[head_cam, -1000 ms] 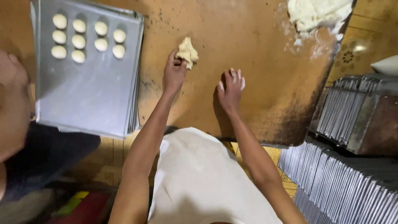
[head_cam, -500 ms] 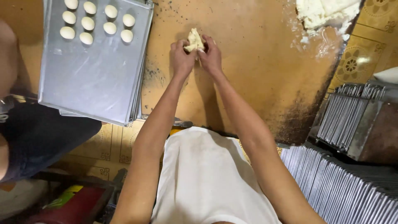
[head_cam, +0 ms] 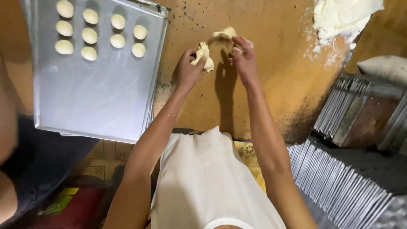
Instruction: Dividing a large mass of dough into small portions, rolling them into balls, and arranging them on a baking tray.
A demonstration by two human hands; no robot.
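Above the brown wooden table [head_cam: 271,85], my left hand [head_cam: 187,70] grips a pale lump of dough [head_cam: 203,56]. My right hand [head_cam: 242,57] pinches a smaller piece of dough [head_cam: 225,32], held apart from the lump. A stack of metal baking trays [head_cam: 93,97] lies to the left on the table. Its far end carries several round dough balls [head_cam: 90,35] in rows.
A big mound of floury dough [head_cam: 343,17] sits at the table's far right corner. Stacks of metal trays [head_cam: 352,114] stand on edge at the right. Another person's arm and dark clothing [head_cam: 17,140] fill the left edge. My white apron [head_cam: 207,178] hangs below.
Both hands were together on one dough lump half a second ago. Now they have pulled apart, the right hand holding a torn-off piece. The view has also shifted closer.
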